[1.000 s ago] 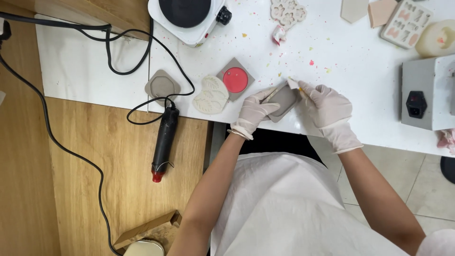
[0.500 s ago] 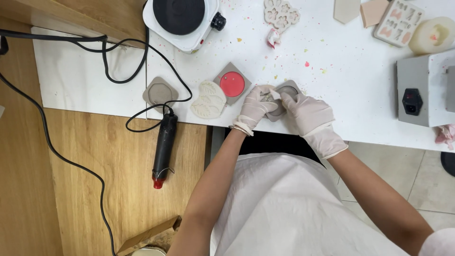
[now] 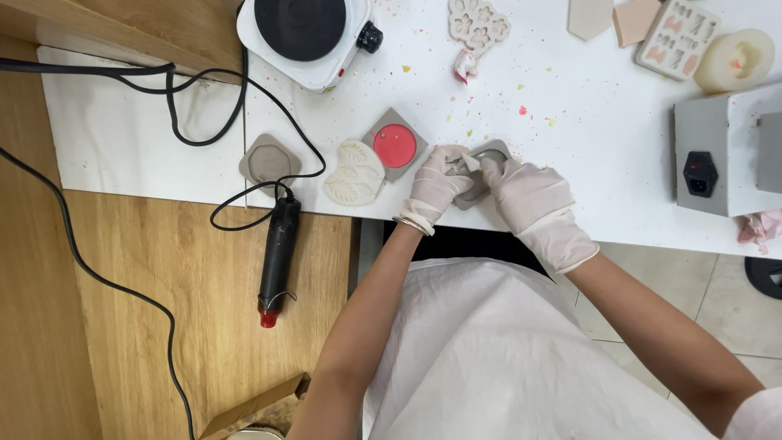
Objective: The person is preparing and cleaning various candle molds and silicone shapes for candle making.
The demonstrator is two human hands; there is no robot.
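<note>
Far to my left a black heat tool [image 3: 278,252] lay on the wooden bench [image 3: 204,310], its cord looping up toward the white hotplate [image 3: 305,33]. On the white table [image 3: 586,155] a small grey mould [image 3: 269,160] came next, then a pale leaf-patterned mould [image 3: 354,173] touching a grey square mould with a red disc [image 3: 394,145] in its well. My left hand [image 3: 436,183], gloved, was curled over the near left edge of the grey mould [image 3: 485,167] I was working on, which sat at the table's front edge just beside the red one. My right hand [image 3: 525,191], also gloved, pinched it from the other side, fingers bent over its top. Both hands gripped it; what lay in its well was mostly hidden under my fingers

I judged the mould light and rubbery, soft enough to flex, slightly slick against gloves, and not fragile, though whatever was set inside could be brittle. The outer rim, opposite sides, seemed the place to hold and bend it

A second earlier I had held the mould tilted up, my right fingers pinching a small pale scrap at its upper corner; by this moment it had been brought down lower and my hands had closed together over it, the scrap no longer clearly showing
</note>
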